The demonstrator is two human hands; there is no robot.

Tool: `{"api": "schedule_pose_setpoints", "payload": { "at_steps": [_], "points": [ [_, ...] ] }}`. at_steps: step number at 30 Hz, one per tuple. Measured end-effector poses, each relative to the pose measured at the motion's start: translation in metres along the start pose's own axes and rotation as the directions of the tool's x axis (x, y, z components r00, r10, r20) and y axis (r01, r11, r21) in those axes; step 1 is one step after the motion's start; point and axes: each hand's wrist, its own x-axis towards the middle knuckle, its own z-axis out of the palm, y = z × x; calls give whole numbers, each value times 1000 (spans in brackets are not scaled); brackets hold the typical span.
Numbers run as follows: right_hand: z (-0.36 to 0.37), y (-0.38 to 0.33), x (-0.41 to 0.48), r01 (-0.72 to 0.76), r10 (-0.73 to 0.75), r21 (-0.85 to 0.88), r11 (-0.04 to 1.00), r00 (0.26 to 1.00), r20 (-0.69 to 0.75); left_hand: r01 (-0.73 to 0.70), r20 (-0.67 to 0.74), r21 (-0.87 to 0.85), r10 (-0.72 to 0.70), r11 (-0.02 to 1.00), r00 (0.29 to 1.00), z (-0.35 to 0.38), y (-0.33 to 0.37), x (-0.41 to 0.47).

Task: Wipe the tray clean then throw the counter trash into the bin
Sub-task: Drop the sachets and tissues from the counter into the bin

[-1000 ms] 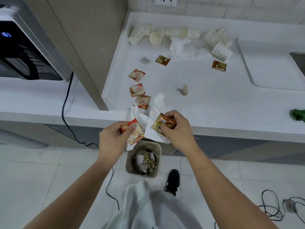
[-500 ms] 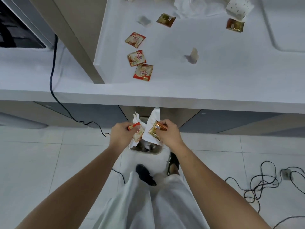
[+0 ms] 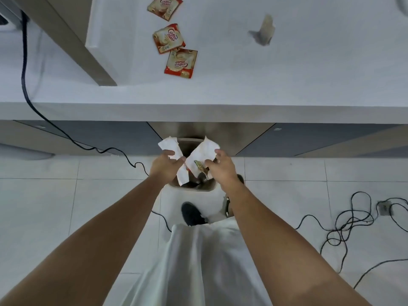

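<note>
Head view looks straight down on both hands, held side by side and close together. The left hand (image 3: 165, 167) has its fingers curled round a crumpled white paper tissue (image 3: 170, 144), whose ends stick out beyond and below the fist. The right hand (image 3: 221, 170) pinches a second white paper tissue (image 3: 204, 149) together with a small gold foil sachet (image 3: 199, 166). Directly beneath both grips sits the beige open-topped plastic bin (image 3: 194, 189), its mouth partly hidden by the hands. Beyond the grips, on the white stone counter (image 3: 287, 85), three red-and-cream Coffee mate sachets (image 3: 181, 63) lie ahead of the left hand, two of them overlapping. A grey torn wrapper scrap (image 3: 265, 29) lies well beyond the right hand. A black power cable (image 3: 24, 62) hangs off the counter far left of the left grip.
</note>
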Motion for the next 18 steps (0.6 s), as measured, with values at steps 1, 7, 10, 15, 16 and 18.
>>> {"api": "schedule_pose_setpoints", "payload": {
  "at_steps": [1,7,10,15,16,18],
  "points": [
    [-3,-1,0,11,-11,-9,1000,1000,-14,-4,0,-9,4,1000,1000,-1,0,-1],
    [-12,-20,-13,152,-154,-89,984,988,-22,-83,-25,-136,80,987,996,-20,4,-14],
    [-20,-41,-27,271,-278,-94,958,958,-71,-132,-57,-221,122,966,991,-31,11,-23],
    [-37,-86,-60,513,-513,-23,858,854,-88,-320,-241,-274,257,907,936,-50,55,-66],
    [-40,-96,-66,552,-550,0,834,831,-88,-348,-263,-298,273,889,925,-54,62,-74],
    [-49,-119,-80,612,-608,47,789,789,-88,-399,-290,-336,309,853,906,-61,74,-88]
  ]
}}
